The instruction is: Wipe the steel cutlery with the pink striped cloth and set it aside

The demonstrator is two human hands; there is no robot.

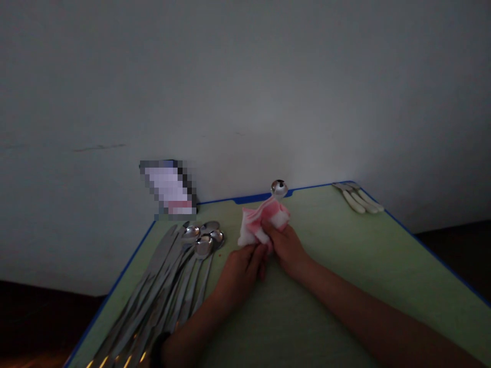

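Spoon [279,188] bowl beyond cloth [251,225], past left fingers [258,254] and right fingers [271,231]

Plain grey wall [245,92], dim light; 1 green table [383,266], blue-edged.

Bare green tabletop [345,245] lies rightward (three forks [356,198] edge it).

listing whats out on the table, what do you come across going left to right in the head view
pile of knives and spoons → pink and white cloth → forks
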